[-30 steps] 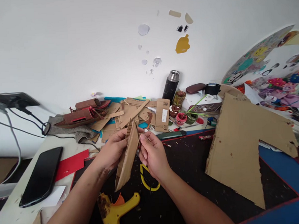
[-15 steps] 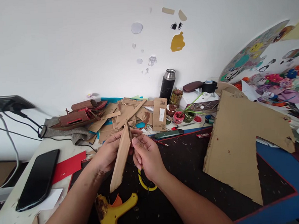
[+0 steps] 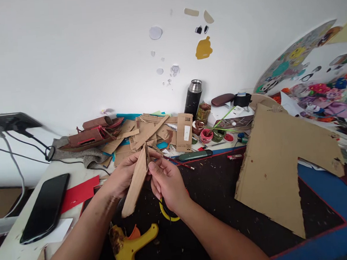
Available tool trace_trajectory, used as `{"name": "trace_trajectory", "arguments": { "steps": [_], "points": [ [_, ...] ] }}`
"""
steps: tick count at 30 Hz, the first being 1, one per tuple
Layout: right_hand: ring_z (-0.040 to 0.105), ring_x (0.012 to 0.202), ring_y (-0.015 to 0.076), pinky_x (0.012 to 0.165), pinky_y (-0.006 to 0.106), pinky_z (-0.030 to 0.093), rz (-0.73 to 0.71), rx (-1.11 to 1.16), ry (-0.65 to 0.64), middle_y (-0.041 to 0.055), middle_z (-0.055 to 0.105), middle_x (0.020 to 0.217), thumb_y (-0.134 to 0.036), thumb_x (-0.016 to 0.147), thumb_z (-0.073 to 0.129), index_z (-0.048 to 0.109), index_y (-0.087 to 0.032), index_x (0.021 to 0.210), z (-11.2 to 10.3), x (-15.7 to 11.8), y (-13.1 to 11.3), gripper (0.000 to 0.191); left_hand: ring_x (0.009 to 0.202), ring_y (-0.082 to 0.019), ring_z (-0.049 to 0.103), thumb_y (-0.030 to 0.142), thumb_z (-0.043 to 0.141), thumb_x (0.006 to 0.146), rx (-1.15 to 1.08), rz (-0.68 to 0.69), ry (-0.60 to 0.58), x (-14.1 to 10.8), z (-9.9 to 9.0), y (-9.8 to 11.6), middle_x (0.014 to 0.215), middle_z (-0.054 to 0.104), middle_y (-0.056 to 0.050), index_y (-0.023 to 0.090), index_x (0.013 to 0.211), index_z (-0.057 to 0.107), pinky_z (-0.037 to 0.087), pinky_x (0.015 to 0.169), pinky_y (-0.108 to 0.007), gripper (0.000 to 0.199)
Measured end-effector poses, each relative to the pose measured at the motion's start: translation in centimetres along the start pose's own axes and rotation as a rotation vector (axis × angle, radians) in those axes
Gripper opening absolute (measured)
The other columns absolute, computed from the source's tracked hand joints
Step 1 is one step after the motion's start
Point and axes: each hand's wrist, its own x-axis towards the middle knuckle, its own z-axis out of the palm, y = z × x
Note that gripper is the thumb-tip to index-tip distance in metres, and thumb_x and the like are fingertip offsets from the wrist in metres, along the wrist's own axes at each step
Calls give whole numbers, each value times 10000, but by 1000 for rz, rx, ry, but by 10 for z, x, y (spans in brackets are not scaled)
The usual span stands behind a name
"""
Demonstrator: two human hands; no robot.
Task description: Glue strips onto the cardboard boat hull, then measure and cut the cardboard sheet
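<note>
A long folded cardboard piece (image 3: 135, 183) with a pointed top is held up over the dark mat. My left hand (image 3: 125, 174) grips it from the left and behind, its fingers partly hidden by the cardboard. On the right side, my right hand (image 3: 166, 179) pinches the edge near the point with thumb and fingers. Just below the hands lie a yellow glue gun (image 3: 133, 246) with an orange trigger and a yellow ring-shaped handle (image 3: 167, 212), partly covered by my right hand.
Cut cardboard scraps (image 3: 145, 131), paint jars (image 3: 206, 135) and a black thermos (image 3: 193, 97) stand along the wall. A large cardboard sheet (image 3: 275, 159) lies at right. Brown model boats (image 3: 88, 137), a red paper (image 3: 80, 193) and a black phone (image 3: 46, 208) are at left.
The cardboard piece and both hands have shifted slightly left, and the piece leans a little more. The grip looks the same.
</note>
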Motion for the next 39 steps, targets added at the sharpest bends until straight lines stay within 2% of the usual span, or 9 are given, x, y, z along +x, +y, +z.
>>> {"name": "trace_trajectory", "arguments": {
  "steps": [3, 6, 11, 16, 23, 28, 32, 36, 39],
  "points": [
    [350, 296, 25, 264, 161, 283, -2, 2, -8, -134, 502, 580, -621, 821, 867, 639, -197, 890, -1, 1, 0, 487, 537, -157, 651, 426, 1065, 449, -15, -23, 13, 1, -1, -1, 679, 757, -36, 183, 820, 820, 547, 539, -249, 507],
    [346, 293, 33, 270, 166, 276, -2, -8, -22, -138, 499, 552, -621, 826, 861, 632, -204, 904, -1, 0, 0, 482, 524, -138, 630, 396, 1066, 451, -19, -14, 9, 2, -1, -1, 671, 741, -25, 178, 833, 818, 538, 530, -232, 505],
    [364, 289, 53, 321, 166, 247, 25, -135, -70, -149, 418, 413, -674, 885, 789, 559, -216, 797, -1, -8, -2, 520, 540, -129, 613, 444, 1006, 601, -67, 86, -48, 1, -2, 8, 676, 713, -15, 171, 964, 801, 505, 507, -209, 498],
    [422, 345, 63, 382, 188, 301, 79, -313, -227, -123, 489, 503, -666, 903, 774, 596, -210, 842, 3, -18, -1, 493, 559, -166, 647, 417, 897, 722, -82, 239, 29, -2, -13, 26, 684, 734, -45, 172, 826, 701, 505, 500, -237, 330],
    [592, 606, 120, 597, 239, 421, 9, -783, -413, -62, 618, 692, -482, 947, 804, 757, -213, 1056, 7, -34, 5, 294, 601, -165, 683, 326, 928, 599, -172, 309, 152, 0, -24, 36, 747, 769, -43, 179, 843, 690, 546, 562, -248, 371],
    [685, 854, 218, 801, 326, 497, -100, -1277, -642, 21, 755, 907, -563, 906, 843, 762, -216, 1253, 6, -46, -1, 498, 604, -166, 700, 303, 907, 591, -220, 324, 164, 4, -28, 36, 770, 769, -18, 197, 867, 681, 550, 566, -253, 372],
    [680, 1109, 313, 994, 420, 521, -141, -1557, -807, 101, 749, 1167, -623, 860, 862, 682, -209, 1422, 7, -54, 0, 721, 567, -168, 689, 286, 910, 573, -245, 332, 164, 5, -32, 36, 694, 731, 6, 205, 869, 670, 535, 537, -251, 389],
    [659, 1173, 355, 1029, 473, 535, -117, -1718, -900, 120, 711, 1238, -605, 864, 864, 658, -206, 1441, 9, -60, 5, 731, 560, -170, 687, 300, 895, 617, -255, 348, 153, 4, -34, 35, 686, 729, 2, 208, 913, 690, 527, 531, -251, 371],
    [665, 1174, 331, 1010, 432, 544, -77, -1735, -900, 114, 704, 1260, -547, 906, 845, 658, -200, 1431, 10, -62, 4, 656, 567, -174, 694, 302, 896, 629, -255, 354, 137, 0, -34, 37, 712, 746, -15, 199, 912, 699, 529, 533, -251, 360]
  ]
}}
